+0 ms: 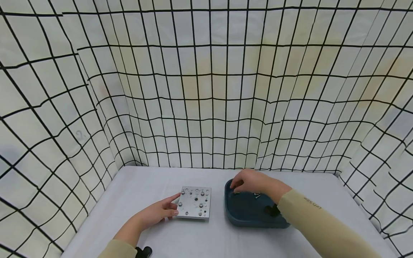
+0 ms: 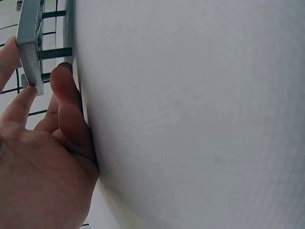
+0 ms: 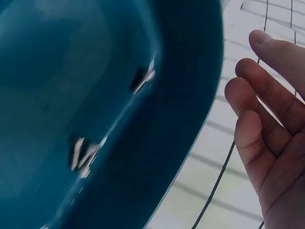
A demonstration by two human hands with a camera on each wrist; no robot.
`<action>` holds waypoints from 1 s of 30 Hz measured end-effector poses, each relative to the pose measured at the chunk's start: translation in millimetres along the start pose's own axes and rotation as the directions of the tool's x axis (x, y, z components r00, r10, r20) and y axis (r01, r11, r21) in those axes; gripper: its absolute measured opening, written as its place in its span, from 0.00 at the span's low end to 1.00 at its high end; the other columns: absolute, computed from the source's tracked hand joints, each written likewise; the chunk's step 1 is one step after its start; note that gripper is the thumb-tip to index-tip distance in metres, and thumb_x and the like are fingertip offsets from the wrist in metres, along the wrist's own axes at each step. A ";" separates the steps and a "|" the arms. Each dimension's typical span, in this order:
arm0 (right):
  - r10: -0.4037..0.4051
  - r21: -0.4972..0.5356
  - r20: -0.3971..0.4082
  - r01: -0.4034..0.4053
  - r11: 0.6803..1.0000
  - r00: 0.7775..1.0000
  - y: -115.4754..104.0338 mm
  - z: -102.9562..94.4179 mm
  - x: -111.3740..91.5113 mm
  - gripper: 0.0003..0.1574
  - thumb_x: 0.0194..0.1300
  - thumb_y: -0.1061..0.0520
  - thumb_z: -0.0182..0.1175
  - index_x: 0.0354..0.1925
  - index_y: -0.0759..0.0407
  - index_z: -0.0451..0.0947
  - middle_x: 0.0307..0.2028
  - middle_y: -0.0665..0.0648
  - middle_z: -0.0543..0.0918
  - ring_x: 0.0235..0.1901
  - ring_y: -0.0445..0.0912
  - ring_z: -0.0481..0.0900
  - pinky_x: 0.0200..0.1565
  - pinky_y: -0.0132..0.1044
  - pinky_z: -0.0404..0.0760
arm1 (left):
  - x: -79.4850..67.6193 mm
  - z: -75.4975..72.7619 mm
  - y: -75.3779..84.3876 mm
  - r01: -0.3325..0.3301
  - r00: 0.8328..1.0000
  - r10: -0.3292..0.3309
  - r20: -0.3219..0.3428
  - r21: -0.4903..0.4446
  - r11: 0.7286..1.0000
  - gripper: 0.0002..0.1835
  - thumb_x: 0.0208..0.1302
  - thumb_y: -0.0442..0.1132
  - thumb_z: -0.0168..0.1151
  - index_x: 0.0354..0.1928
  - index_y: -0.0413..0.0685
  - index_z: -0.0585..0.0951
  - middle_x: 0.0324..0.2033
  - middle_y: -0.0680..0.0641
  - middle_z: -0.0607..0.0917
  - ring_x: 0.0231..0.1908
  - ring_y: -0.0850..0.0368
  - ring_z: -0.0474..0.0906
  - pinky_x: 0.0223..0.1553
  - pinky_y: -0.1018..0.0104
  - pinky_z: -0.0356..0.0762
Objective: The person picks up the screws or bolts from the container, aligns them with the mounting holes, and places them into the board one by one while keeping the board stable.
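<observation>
A square silver metal plate (image 1: pixel 194 211) with several bolts and holes sits on the table. Threaded bolt shanks (image 2: pixel 56 53) stick out from its underside in the left wrist view. My left hand (image 1: pixel 156 214) holds the plate's left edge, index finger along the side and thumb at the near corner; the other fingers curl low by the tabletop. My right hand (image 1: pixel 253 181) hangs over the far left part of a dark blue tray (image 1: pixel 230 216), fingers loosely bent with nothing between them. Small shiny metal screws (image 3: pixel 86 155) lie along the tray's inner edge.
A white cloth-like cover lies over the table (image 1: pixel 155 179). White walls with a black grid net (image 1: pixel 200 107) close in the table at the back and both sides. The tray stands a short gap to the right of the plate.
</observation>
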State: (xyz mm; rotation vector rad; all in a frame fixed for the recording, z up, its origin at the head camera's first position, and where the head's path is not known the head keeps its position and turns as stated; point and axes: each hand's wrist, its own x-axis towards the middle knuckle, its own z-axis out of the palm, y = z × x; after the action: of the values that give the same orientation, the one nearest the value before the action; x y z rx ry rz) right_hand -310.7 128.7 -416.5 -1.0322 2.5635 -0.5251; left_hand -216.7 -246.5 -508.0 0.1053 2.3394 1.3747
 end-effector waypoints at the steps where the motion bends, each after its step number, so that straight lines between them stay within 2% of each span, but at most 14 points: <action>1: 0.005 -0.005 0.000 -0.005 1.000 1.000 5.3 -0.9 -3.0 0.12 0.66 0.54 0.66 0.48 0.50 0.87 0.40 0.40 0.85 0.38 0.34 0.81 0.43 0.36 0.79 | 0.1 0.1 -0.3 0.001 1.000 -0.001 -0.001 0.000 1.000 0.42 0.64 0.51 0.67 0.77 0.56 0.60 0.55 0.43 0.77 0.40 0.53 0.75 0.40 0.58 0.69; 8: 0.027 -0.016 -0.003 -0.027 1.000 1.000 39.0 -4.8 -27.1 0.11 0.66 0.57 0.66 0.47 0.54 0.87 0.38 0.42 0.85 0.37 0.35 0.81 0.41 0.37 0.80 | -0.1 0.4 -1.0 0.015 1.000 -0.015 -0.011 0.001 1.000 0.42 0.63 0.52 0.68 0.76 0.58 0.61 0.55 0.44 0.77 0.39 0.53 0.75 0.40 0.58 0.69; 13: 0.036 -0.016 -0.001 -0.036 0.999 0.999 52.4 -4.8 -37.2 0.09 0.65 0.58 0.67 0.44 0.55 0.87 0.37 0.43 0.85 0.36 0.36 0.81 0.40 0.37 0.80 | -2.0 0.5 1.6 0.023 1.000 -0.023 -0.011 0.003 1.000 0.42 0.63 0.51 0.67 0.76 0.58 0.61 0.56 0.44 0.77 0.39 0.53 0.75 0.40 0.58 0.69; 30: 0.075 -0.192 0.059 -0.062 0.979 0.995 74.0 12.6 -26.3 0.03 0.61 0.57 0.70 0.35 0.47 0.87 0.33 0.39 0.83 0.34 0.36 0.79 0.41 0.38 0.79 | -4.2 -1.1 3.7 0.032 0.999 -0.032 -0.007 0.009 0.999 0.41 0.64 0.51 0.67 0.76 0.58 0.61 0.57 0.43 0.77 0.40 0.53 0.75 0.42 0.57 0.70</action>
State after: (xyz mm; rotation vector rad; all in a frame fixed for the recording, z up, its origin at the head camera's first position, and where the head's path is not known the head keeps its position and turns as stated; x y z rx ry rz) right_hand -330.9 194.3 -456.6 -0.9995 2.6184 -0.2280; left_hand -213.9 -246.7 -503.1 0.0658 2.3428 1.3521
